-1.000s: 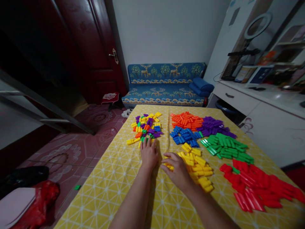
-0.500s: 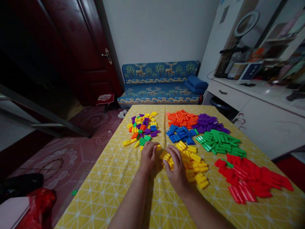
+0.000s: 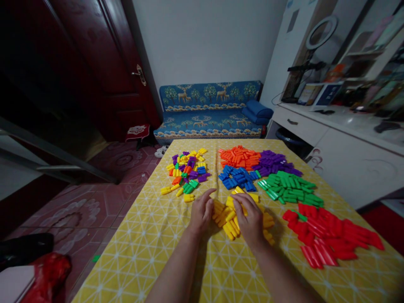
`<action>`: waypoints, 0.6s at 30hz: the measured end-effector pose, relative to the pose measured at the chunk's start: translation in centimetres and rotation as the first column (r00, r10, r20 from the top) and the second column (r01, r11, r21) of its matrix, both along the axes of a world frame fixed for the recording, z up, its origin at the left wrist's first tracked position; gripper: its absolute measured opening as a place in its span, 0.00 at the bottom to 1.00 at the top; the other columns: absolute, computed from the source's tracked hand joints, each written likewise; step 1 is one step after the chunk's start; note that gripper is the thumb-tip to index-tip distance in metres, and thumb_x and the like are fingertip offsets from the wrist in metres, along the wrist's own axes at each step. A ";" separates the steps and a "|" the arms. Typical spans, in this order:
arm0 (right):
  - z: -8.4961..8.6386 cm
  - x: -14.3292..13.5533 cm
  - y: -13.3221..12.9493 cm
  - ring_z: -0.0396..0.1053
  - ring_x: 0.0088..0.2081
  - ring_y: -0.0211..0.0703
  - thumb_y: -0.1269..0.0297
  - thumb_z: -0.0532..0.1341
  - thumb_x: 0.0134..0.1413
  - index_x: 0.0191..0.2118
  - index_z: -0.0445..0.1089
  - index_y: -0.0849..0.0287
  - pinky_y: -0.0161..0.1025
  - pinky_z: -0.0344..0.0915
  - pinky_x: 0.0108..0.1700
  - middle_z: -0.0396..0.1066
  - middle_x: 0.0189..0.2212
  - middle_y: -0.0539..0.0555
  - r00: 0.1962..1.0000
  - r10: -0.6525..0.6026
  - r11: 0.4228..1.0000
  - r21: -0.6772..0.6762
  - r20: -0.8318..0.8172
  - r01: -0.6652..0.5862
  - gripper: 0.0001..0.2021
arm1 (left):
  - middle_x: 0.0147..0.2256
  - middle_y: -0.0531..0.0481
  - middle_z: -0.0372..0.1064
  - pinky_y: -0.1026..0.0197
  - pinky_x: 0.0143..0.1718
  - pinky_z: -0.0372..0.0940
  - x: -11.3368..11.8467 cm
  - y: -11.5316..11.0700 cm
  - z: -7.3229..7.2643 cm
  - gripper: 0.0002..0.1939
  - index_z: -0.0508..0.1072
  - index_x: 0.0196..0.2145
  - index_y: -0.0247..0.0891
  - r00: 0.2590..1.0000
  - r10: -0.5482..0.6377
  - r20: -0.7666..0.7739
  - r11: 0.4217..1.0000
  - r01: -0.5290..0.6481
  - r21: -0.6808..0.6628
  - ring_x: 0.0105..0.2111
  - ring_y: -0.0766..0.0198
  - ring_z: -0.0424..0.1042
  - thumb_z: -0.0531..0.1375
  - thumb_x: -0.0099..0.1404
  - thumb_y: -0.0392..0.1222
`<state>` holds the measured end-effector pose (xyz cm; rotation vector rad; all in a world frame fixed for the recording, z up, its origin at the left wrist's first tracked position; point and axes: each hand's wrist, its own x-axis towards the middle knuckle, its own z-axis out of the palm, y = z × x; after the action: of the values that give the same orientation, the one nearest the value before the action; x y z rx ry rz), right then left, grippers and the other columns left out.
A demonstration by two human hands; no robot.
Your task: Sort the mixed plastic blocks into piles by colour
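Yellow plastic building blocks point(image 3: 231, 229) lie in a heap between and under my hands. My left hand point(image 3: 201, 213) rests at the heap's left edge, its index finger stretched forward and apart from the thumb, with nothing seen in it. Over the heap's right part, my right hand point(image 3: 251, 219) has thumb and fingertips closed on a yellow block point(image 3: 230, 202). Some yellow blocks are hidden behind that hand. A mixed-colour group of blocks point(image 3: 189, 168) lies farther off to the left, with a single yellow block point(image 3: 188, 198) at its near side.
Sorted heaps stand around the right side: orange blocks point(image 3: 240, 157), blue blocks point(image 3: 236, 178), purple blocks point(image 3: 277, 163), green blocks point(image 3: 290, 187) and red blocks point(image 3: 331, 233). A patterned cloth covers the table point(image 3: 151, 252). Behind it is a blue sofa point(image 3: 205, 115).
My left hand has moved right, off the near side of the mixed group, uncovering a yellow block. My right hand has shifted right over the yellow heap and closed on a block.
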<state>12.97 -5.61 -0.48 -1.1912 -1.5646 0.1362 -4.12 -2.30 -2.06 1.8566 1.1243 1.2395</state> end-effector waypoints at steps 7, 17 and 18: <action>-0.9 5.4 1.9 0.68 0.48 0.52 0.57 0.59 0.58 0.39 0.75 0.57 0.50 0.64 0.50 0.72 0.45 0.59 0.915 -0.148 0.968 -0.135 0.376 0.212 0.11 | 0.20 0.55 0.64 0.64 0.31 0.61 0.1 0.3 0.2 0.26 0.71 0.51 0.36 0.977 0.167 0.135 0.985 -0.161 -0.055 0.22 0.66 0.64 0.45 0.70 0.55; -1.5 5.5 2.0 0.68 0.48 0.50 0.66 0.58 0.55 0.43 0.75 0.52 0.49 0.62 0.50 0.75 0.46 0.54 0.831 -0.028 0.944 -0.258 0.555 0.204 0.11 | 0.20 0.54 0.66 0.63 0.34 0.62 -0.1 0.5 0.1 0.23 0.74 0.45 0.37 0.967 0.234 0.100 0.972 -0.231 -0.039 0.23 0.65 0.67 0.45 0.71 0.53; -1.4 5.8 2.0 0.68 0.47 0.49 0.68 0.58 0.53 0.40 0.75 0.52 0.48 0.62 0.50 0.76 0.44 0.53 0.830 -0.014 0.944 -0.267 0.558 0.195 0.11 | 0.21 0.53 0.67 0.62 0.35 0.63 -0.2 0.6 0.0 0.22 0.75 0.44 0.37 0.963 0.259 0.077 0.966 -0.258 -0.024 0.24 0.64 0.67 0.46 0.71 0.52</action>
<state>18.76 -3.65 -1.86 -1.6722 -2.0240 -0.0428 -4.32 -1.65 -2.06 1.6728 1.3602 1.4323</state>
